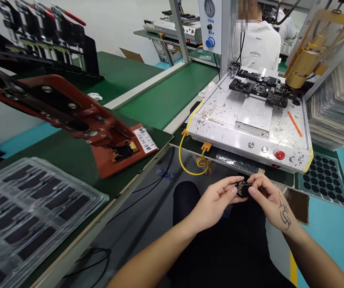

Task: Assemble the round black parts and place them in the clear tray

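Over my lap, I hold a small round black part (243, 189) with a shiny ring on its face between both hands. The thumb and fingers of my left hand (216, 200) close on its left side. My right hand (267, 196) pinches it from the right, thumb tip on its face; whether a separate thin piece is under that thumb, I cannot tell. Just beyond my hands is the front of a white dispensing machine (219, 132), its bed bearing black fixtures (260, 89). A sheet of black round pads (323, 178) lies to the right.
A red-brown toggle press (108, 148) stands on the left bench, behind a clear tray of dark pieces (40, 216). An orange stick (295, 124) lies on the machine bed under a gold cylinder (302, 66). Yellow cables (186, 168) hang in front. A person in white (257, 48) sits beyond.
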`<state>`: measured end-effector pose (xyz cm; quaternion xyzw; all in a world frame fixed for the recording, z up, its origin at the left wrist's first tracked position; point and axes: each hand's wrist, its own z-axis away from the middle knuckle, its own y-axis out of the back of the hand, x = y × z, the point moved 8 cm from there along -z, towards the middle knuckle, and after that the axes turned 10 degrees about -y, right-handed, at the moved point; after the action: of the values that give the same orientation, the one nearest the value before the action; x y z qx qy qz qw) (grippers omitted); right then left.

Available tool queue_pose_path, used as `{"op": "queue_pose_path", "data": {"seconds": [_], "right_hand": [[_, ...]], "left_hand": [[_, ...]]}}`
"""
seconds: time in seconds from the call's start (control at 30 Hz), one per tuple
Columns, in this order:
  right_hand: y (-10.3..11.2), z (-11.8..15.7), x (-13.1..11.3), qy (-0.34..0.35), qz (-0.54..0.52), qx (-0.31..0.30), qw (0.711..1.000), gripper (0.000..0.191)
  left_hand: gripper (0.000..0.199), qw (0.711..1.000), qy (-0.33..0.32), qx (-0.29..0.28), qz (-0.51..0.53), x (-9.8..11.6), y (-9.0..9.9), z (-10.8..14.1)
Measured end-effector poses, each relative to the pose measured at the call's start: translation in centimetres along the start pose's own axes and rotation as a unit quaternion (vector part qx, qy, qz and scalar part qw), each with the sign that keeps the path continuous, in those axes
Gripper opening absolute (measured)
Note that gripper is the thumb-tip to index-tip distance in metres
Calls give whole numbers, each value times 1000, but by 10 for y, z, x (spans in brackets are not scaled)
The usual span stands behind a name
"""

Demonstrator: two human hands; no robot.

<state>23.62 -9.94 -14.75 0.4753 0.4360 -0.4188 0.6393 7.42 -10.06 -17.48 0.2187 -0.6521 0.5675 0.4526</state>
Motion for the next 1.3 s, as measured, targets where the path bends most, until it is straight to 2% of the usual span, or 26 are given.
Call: {"op": "queue_pose_path", "data": {"seconds": [0.27,0.97,1.17,1.3], "right_hand": [[-4,3,-3,13,-1,11,1000,23],[-1,3,-1,19,30,39,999,23],[-4,5,-2,28,33,51,998,21],[-7,6,-7,67,70,68,993,21]], "left_hand": [[50,1000,-12,-4,-17,-2,-5,2],[44,995,-42,-15,-87,-2,-10,4],[38,987,-73,-14,-143,-3,-9,7],[34,973,-110,0,-204,1,-8,9]]}}
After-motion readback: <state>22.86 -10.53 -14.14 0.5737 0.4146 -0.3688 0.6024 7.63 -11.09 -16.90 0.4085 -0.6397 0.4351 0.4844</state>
